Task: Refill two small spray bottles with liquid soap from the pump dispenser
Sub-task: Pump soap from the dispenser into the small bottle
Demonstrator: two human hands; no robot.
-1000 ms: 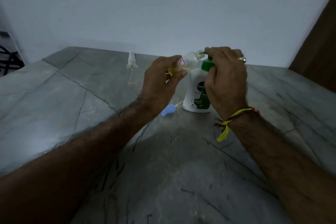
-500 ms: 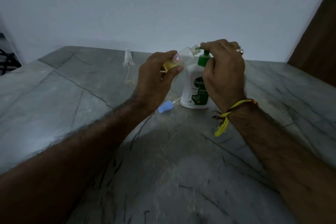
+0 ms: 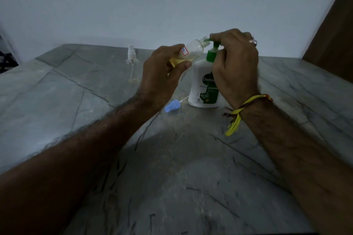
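Both hands have risen slightly. Left hand (image 3: 162, 74) grips the tilted small bottle (image 3: 188, 53), its mouth at the spout; right hand (image 3: 235, 63) closes over the soap dispenser (image 3: 203, 86) pump. Press slowly, keeping the mouth aligned. Second spray bottle (image 3: 132, 63) waits behind.

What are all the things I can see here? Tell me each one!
Soap dispenser: 1, white with green pump and label, standing mid-table.
Held spray bottle: 1, clear with yellow liquid, capless, tilted, mouth at the pump spout.
Second spray bottle: 1, clear with white sprayer, standing at the back left.
Spray cap: 1, blue with tube, lying left of the dispenser.
Table: 1, grey marble.
Wall: 1, pale.
Wrist thread: 1, yellow and red, right wrist.
Ring: 1, silvery, right hand.
Left hand: holds the tilted bottle.
Right hand: fingers on the pump head.
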